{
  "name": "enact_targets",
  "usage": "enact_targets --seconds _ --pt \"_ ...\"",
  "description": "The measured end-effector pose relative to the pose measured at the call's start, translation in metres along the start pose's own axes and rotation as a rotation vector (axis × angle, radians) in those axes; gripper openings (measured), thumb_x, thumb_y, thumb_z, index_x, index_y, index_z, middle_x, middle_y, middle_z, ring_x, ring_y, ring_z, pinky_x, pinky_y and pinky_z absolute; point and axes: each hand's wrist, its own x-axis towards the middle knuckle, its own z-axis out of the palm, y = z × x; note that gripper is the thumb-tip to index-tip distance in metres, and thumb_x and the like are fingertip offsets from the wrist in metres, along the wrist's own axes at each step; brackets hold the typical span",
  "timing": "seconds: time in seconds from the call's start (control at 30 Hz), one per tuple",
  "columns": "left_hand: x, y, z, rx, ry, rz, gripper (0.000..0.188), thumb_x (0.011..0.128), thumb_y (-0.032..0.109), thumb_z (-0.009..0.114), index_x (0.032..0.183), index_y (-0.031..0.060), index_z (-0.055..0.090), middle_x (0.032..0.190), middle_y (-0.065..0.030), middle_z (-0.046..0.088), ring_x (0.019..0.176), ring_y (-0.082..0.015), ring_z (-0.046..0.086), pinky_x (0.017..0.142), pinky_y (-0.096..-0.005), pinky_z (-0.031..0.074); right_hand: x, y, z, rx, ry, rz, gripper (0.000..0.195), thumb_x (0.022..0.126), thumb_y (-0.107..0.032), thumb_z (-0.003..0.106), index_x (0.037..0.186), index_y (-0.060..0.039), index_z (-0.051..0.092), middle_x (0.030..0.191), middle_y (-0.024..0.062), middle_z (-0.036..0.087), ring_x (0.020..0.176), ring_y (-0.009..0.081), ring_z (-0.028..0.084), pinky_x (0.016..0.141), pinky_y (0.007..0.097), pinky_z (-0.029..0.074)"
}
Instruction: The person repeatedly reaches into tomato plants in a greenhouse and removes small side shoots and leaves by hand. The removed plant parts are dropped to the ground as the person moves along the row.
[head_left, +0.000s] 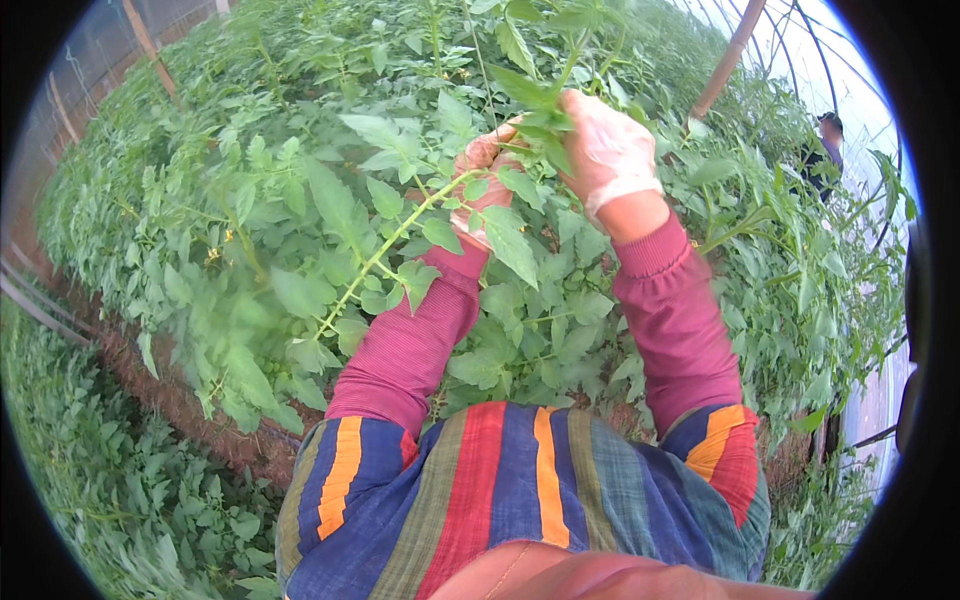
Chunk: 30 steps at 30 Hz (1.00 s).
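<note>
Both of my hands wear thin, translucent gloves and meet at the upper part of a leafy tomato plant (551, 124). My right hand (611, 150) is closed around its leafy shoot, the fingertips lost behind leaves. Just to the left, my left hand (487, 169) curls at the same plant, partly covered by foliage, so its exact hold on the stem is hidden. A thin string (480, 64) runs down from above to my left fingers. Across my left wrist and forearm slants a long tomato leaf stalk (382, 251) with several leaflets.
Dense tomato plants (247, 165) surround my arms, some with yellow flowers (214, 255). Wooden poles (727, 60) rise at both sides. Bare soil (217, 442) borders another plant row (135, 480) at lower left. A person (823, 154) stands at far right near the plastic greenhouse wall (862, 90).
</note>
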Motion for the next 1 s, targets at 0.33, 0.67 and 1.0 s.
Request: enact_targets --seconds 0.33,0.67,1.0 --pt "0.010 -0.037 -0.026 0.167 0.056 0.045 0.027 0.090 0.005 0.061 0.117 0.0003 0.061 0.107 -0.0109 0.067 0.085 -0.0166 0.064 0.068 -0.0264 0.050 0.019 0.004 -0.002 0.104 -0.356 0.194 0.029 0.085 -0.022 0.053 0.100 -0.0034 0.070 0.099 0.0208 0.069 0.097 0.0339 0.067 0.081 0.0430 0.052" --pt "0.010 0.020 -0.036 0.578 0.247 -0.027 0.030 0.092 0.020 0.066 0.118 0.0049 0.064 0.102 -0.0072 0.070 0.073 -0.0091 0.059 0.068 -0.0231 0.049 0.013 0.026 0.015 0.052 -0.329 -0.187 0.036 0.078 -0.029 0.066 0.107 -0.0086 0.067 0.098 0.0154 0.069 0.092 0.0288 0.067 0.079 0.0375 0.053" --pt "0.008 0.049 -0.068 0.242 -0.143 -0.313 0.060 0.095 0.047 0.056 0.136 0.0039 0.051 0.123 -0.0097 0.062 0.100 -0.0180 0.064 0.091 -0.0320 0.052 -0.085 0.067 -0.047 0.443 -0.894 -0.196 0.065 0.070 -0.016 0.083 0.127 -0.0027 0.057 0.105 0.0139 0.067 0.095 0.0252 0.066 0.085 0.0356 0.053"
